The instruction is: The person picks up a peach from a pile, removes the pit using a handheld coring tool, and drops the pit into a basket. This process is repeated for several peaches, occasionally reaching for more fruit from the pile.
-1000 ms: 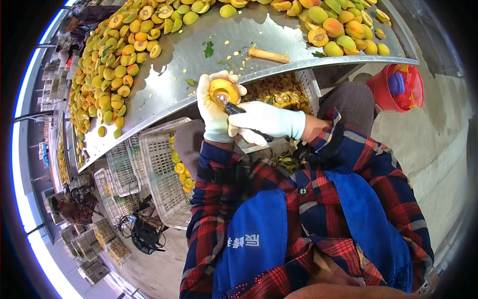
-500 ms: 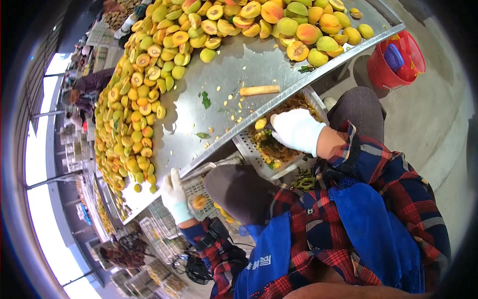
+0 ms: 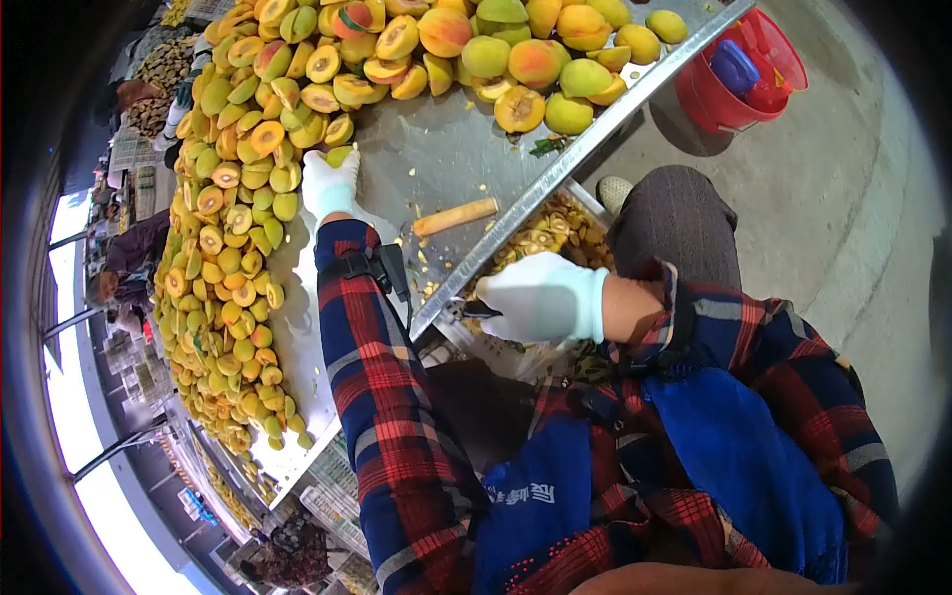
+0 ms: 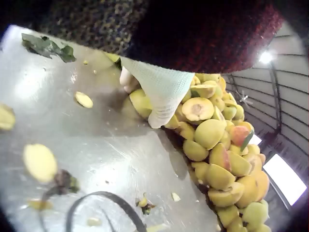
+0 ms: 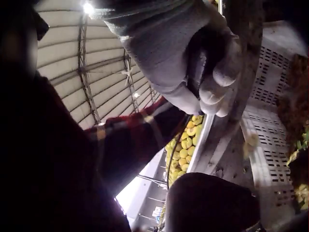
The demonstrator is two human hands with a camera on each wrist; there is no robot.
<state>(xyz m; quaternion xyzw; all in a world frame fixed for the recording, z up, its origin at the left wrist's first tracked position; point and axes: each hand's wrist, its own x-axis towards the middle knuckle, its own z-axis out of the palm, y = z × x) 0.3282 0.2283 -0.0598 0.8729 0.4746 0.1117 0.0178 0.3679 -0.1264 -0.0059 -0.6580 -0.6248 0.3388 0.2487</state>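
Note:
My gloved left hand [image 3: 329, 186] reaches to the near edge of the fruit pile. Its thumb and fingers are around a yellow-green peach half [image 4: 140, 103], which shows between them in the left wrist view. Cut peach halves [image 4: 198, 109], some with the stone showing, lie heaped beside that hand. Over the table's front edge, my gloved right hand [image 3: 543, 297] grips a black-handled pitting tool [image 5: 197, 67], fingers curled round the handle. In the head view the tool's tip [image 3: 455, 301] points left, toward the metal table [image 3: 397, 178].
A wooden stick [image 3: 455, 216] lies on the table near leaf scraps and pale bits. Below the edge stands a white perforated crate [image 5: 265, 140] holding brown and yellow scraps. A red bucket [image 3: 709, 97] with a blue item is on the floor at right.
My left hand left the fruit it held, dropped to the crates at left, then reached up to the pile. My right hand drew the tool away and moved over the scrap crate. The view turned.

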